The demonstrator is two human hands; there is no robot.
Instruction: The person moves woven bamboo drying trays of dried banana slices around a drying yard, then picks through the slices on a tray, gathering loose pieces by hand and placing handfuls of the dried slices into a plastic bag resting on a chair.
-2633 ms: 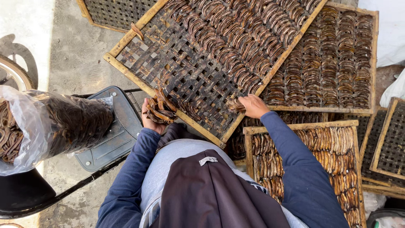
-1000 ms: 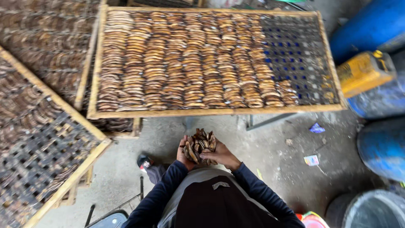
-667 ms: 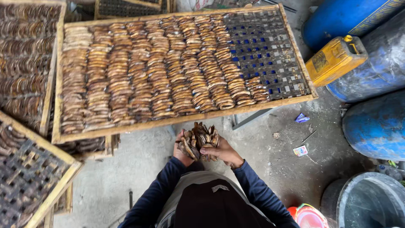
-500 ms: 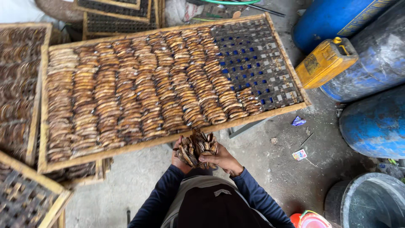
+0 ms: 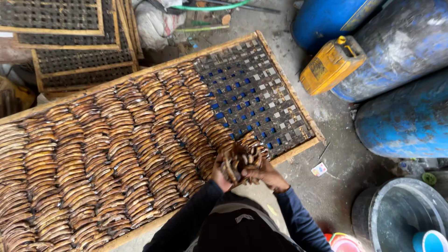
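- Fingers [image 5: 254,173] of both hands are curled shut round one bunch of dried brown strips [image 5: 239,159]; left hand [image 5: 218,176] cups it from below-left, right hand [image 5: 262,174] wraps over the right side.
- Bunch sits just above the near rail of the wooden drying rack [image 5: 288,154], at the edge where filled rows end and bare mesh begins.
- Handling, my guess: strips look light, curved, stiffish and leathery (prob. dried fruit slices, can't tell which kind). Loose bundle, so pieces could slip out the ends; a cupped two-hand hold round the middle looks the safe grip, and single strips are best pinched mid-length.
- Rack's left and centre carry tight overlapping rows of laid-out strips [image 5: 107,154]; far right corner is bare woven mesh [image 5: 254,93], dark w/ blue and pale gaps.
- More empty racks [image 5: 70,51] are stacked at top left.
- To the right on the concrete floor: yellow jerrycan [image 5: 330,64], blue drums [image 5: 410,116], a grey tub [image 5: 396,214] at lower right.
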